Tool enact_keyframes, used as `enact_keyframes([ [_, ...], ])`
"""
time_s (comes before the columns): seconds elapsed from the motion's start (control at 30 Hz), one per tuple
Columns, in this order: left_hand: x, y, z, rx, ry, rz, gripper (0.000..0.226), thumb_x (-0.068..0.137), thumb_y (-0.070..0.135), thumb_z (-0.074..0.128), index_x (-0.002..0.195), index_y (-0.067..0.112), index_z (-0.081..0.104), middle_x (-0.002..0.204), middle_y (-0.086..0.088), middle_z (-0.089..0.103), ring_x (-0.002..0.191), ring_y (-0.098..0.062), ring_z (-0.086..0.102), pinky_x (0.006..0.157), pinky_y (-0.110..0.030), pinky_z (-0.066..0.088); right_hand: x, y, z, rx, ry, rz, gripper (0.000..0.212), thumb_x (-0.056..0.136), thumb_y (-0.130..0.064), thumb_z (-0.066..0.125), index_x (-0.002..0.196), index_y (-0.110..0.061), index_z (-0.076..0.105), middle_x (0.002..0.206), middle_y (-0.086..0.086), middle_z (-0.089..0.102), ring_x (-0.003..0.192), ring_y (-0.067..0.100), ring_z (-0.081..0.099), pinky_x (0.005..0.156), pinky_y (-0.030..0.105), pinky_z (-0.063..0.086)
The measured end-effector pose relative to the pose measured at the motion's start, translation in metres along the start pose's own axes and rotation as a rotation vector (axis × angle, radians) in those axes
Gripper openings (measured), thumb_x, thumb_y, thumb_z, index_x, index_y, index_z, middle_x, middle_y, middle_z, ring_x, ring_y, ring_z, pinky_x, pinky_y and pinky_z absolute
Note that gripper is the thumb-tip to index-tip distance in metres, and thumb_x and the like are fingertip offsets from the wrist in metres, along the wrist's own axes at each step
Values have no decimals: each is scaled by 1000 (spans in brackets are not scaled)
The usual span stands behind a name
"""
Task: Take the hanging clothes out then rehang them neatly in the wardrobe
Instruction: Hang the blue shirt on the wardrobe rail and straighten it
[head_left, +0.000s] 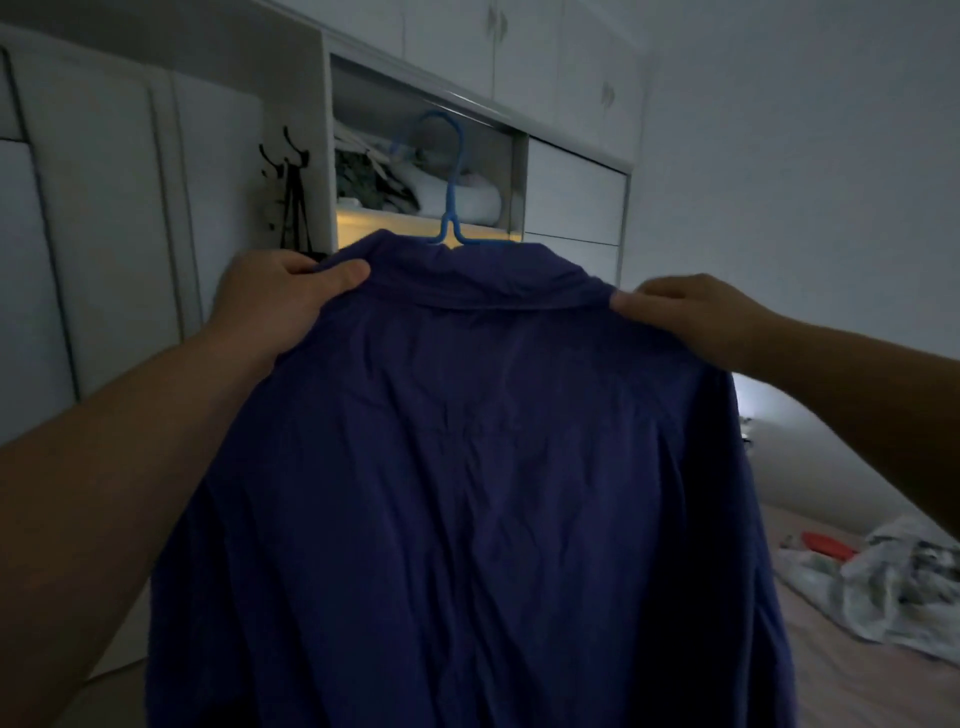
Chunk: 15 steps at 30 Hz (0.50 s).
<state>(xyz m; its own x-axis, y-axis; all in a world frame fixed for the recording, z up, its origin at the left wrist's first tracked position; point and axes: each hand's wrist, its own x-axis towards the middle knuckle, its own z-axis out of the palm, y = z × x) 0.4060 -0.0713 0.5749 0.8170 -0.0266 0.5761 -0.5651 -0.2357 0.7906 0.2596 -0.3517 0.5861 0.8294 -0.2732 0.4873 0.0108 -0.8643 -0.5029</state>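
Note:
A dark blue collared shirt hangs in front of me, back side facing me, on a light blue plastic hanger whose hook sticks up above the collar. My left hand pinches the shirt's left shoulder. My right hand pinches the right shoulder. The hanger's arms are hidden inside the shirt. Behind it stands the white wardrobe, with an open upper compartment holding folded and bundled fabric.
Black wall hooks with a dark strap hang left of the open compartment. A bed lies at the lower right with a patterned cloth and a red object on it. White cabinet doors stand at the left.

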Motion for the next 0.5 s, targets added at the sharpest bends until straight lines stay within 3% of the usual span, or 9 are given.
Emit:
enact_keyframes([
  [0.13,22,3,-26,80,95,17,48,73,54,69,104,17,67,93,4,60,84,-14,58,80,-30,50,37,-34,14,-2,97,-86,46,84,-59,47,98,-21,70,92,0,66,80,13,58,76,27,44],
  [0.23,39,-5,-33,147,103,17,38,72,58,68,76,20,66,77,5,60,72,-12,57,81,-36,52,62,-42,30,18,92,-85,48,84,-55,51,98,-14,71,98,8,66,87,20,59,84,32,44],
  [0.37,57,-40,-23,251,69,-25,46,70,61,67,75,15,68,80,-1,65,73,-16,60,74,-35,52,86,-21,67,108,16,-93,25,84,-42,59,77,-21,70,80,0,66,70,9,55,63,22,41],
  [0.5,82,-69,-12,284,34,-81,36,70,55,71,64,21,62,71,4,60,65,-8,55,68,-29,48,118,2,102,114,-17,-122,18,86,-36,58,74,-26,66,79,-7,63,71,4,53,59,19,36],
])
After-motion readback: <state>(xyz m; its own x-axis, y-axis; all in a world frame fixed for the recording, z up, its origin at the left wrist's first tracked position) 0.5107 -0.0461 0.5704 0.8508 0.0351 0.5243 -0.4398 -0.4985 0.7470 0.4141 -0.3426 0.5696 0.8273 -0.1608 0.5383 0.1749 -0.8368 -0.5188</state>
